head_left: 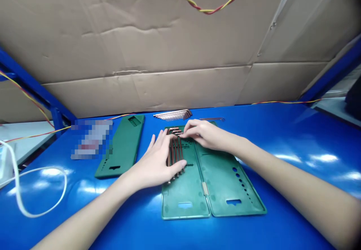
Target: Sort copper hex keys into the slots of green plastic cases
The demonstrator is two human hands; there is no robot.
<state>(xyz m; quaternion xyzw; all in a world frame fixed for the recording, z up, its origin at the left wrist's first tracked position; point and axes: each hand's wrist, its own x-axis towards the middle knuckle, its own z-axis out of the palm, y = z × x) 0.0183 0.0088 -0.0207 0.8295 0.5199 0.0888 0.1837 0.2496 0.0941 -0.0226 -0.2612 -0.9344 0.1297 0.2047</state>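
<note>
A green plastic hex key case (186,201) lies unfolded on the blue tabletop. Several bronze-coloured hex keys (177,150) sit side by side in its left half, their bent ends at the far side. My left hand (159,159) rests over this row, fingers spread and stretched out, thumb lying across the keys near their lower ends. At the top of the row, my right hand (204,133) has thumb and index finger pinched at the bent end of a hex key; the fingers hide most of that end.
A closed green case (124,148) lies at the left, beside a blurred-out packet (93,141). Behind the open case are a fan of loose hex keys (173,115) and another hex key (213,119). A white cable (18,189) loops at far left. Cardboard (169,46) walls the back.
</note>
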